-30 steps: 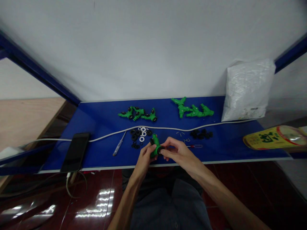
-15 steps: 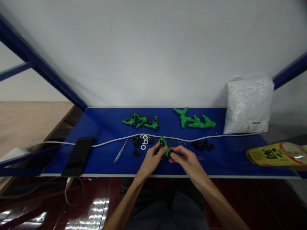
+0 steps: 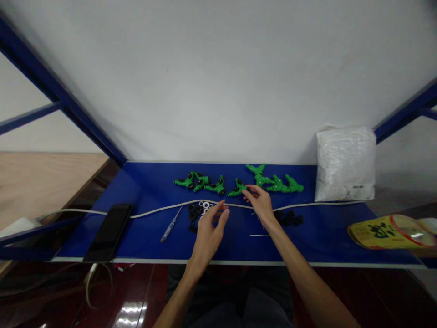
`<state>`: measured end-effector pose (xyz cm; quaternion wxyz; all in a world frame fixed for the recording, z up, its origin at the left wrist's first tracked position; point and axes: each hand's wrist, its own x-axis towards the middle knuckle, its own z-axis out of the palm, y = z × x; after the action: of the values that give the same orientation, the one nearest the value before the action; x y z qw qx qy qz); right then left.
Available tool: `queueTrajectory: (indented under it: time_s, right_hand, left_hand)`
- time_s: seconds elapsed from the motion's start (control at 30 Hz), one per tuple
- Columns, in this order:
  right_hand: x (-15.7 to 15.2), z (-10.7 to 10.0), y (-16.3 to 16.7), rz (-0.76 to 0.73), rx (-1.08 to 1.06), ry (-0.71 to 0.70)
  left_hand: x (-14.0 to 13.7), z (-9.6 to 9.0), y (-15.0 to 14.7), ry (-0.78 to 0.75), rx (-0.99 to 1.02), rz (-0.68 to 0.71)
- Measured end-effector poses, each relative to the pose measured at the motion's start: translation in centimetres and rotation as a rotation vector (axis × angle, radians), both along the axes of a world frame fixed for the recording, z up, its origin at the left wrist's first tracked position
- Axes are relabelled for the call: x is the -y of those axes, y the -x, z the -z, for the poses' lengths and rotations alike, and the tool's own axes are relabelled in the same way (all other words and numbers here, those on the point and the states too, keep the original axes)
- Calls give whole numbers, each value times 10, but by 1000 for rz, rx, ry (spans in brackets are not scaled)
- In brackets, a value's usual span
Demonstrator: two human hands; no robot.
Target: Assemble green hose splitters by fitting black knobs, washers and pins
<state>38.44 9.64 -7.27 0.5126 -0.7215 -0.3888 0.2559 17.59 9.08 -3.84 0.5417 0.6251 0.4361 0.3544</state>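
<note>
My right hand (image 3: 260, 205) reaches toward the back of the blue table, its thumb and fingers closed on the black end of a green Y-shaped hose splitter (image 3: 236, 190). Nearer the front edge, my left hand (image 3: 207, 234) is empty, its thumb apart from its fingers. Several green splitters with black fittings (image 3: 216, 186) lie left of the held one. Plain green Y-shaped bodies (image 3: 280, 184) lie to its right. Black rings (image 3: 193, 210) and white washers (image 3: 205, 205) sit just beyond my left hand, which partly covers them. Small black parts (image 3: 290, 218) lie beside my right wrist.
A screwdriver (image 3: 170, 225) and a black phone (image 3: 108, 232) lie on the left. A white cable (image 3: 157, 210) crosses the table (image 3: 143, 246). On the right are a white plastic package (image 3: 344, 166) and a yellow container (image 3: 385, 231). Blue frame bars rise at both sides.
My right hand has moved the green splitter forward, beside the others at the back. My left hand has let go of it and moved left with its fingers apart. The view has tilted slightly.
</note>
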Motion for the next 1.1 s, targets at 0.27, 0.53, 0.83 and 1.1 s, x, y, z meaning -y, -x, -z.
queueTrajectory:
  time_s: [0.27, 0.53, 0.83, 1.1]
  right_hand:
    - [-17, -16, -3, 37, 549, 46]
    - [-7, -9, -27, 151, 830, 212]
    - [67, -44, 1, 91, 696, 27]
    - [132, -1, 66, -361, 401, -110]
  left_hand:
    - [25, 13, 5, 67, -20, 41]
    - [39, 27, 3, 59, -31, 89]
    - [49, 27, 25, 83, -31, -62]
    - [64, 39, 37, -259, -217, -78]
